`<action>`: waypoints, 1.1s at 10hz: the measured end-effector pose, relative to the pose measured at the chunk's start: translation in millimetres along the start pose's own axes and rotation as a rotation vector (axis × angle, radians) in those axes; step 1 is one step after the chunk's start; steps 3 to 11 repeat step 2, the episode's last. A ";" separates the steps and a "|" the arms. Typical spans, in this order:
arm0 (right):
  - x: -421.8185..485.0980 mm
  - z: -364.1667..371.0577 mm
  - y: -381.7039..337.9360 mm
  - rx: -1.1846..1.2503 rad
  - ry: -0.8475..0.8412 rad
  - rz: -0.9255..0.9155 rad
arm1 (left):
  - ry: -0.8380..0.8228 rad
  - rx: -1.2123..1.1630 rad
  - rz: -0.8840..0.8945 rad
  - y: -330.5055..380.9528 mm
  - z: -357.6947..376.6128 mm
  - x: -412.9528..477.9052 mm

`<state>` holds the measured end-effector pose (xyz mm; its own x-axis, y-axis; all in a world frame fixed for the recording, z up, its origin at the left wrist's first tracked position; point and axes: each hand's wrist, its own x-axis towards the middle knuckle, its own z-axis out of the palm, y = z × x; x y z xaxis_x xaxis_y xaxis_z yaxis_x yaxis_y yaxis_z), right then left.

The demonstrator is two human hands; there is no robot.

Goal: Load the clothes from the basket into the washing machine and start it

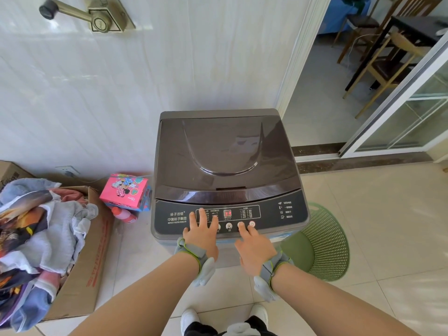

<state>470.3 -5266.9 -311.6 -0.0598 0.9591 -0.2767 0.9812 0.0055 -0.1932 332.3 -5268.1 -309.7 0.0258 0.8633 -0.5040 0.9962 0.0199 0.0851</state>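
A dark grey top-loading washing machine (225, 166) stands in front of me with its lid down. Red digits glow on its display (227, 212). My left hand (202, 232) lies flat on the left part of the control panel, fingers spread, holding nothing. My right hand (253, 248) points its index finger onto a round button (240, 224) while the other fingers curl in. A green perforated laundry basket (324, 241) lies on the floor to the right of the machine, and I see no clothes in it.
A cardboard box (89, 258) heaped with clothes (36, 234) stands at the left. A pink cartoon box (124, 190) and a pink bottle (123, 214) sit beside the machine. A doorway at right shows wooden chairs (388, 66) and a sliding glass door (412, 110).
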 end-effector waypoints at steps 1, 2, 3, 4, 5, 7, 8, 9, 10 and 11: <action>6.7 -10.3 8.5 -0.239 -0.240 -0.276 | -0.102 -0.003 0.010 -8.6 -2.1 8.6; 33.4 -41.3 15.0 -0.079 -0.442 -0.294 | -0.225 -0.072 0.065 -15.8 -23.9 20.5; 33.4 -41.3 15.0 -0.079 -0.442 -0.294 | -0.225 -0.072 0.065 -15.8 -23.9 20.5; 33.4 -41.3 15.0 -0.079 -0.442 -0.294 | -0.225 -0.072 0.065 -15.8 -23.9 20.5; 33.4 -41.3 15.0 -0.079 -0.442 -0.294 | -0.225 -0.072 0.065 -15.8 -23.9 20.5; 33.4 -41.3 15.0 -0.079 -0.442 -0.294 | -0.225 -0.072 0.065 -15.8 -23.9 20.5; 33.4 -41.3 15.0 -0.079 -0.442 -0.294 | -0.225 -0.072 0.065 -15.8 -23.9 20.5; 33.4 -41.3 15.0 -0.079 -0.442 -0.294 | -0.225 -0.072 0.065 -15.8 -23.9 20.5; 33.4 -41.3 15.0 -0.079 -0.442 -0.294 | -0.225 -0.072 0.065 -15.8 -23.9 20.5; 33.4 -41.3 15.0 -0.079 -0.442 -0.294 | -0.225 -0.072 0.065 -15.8 -23.9 20.5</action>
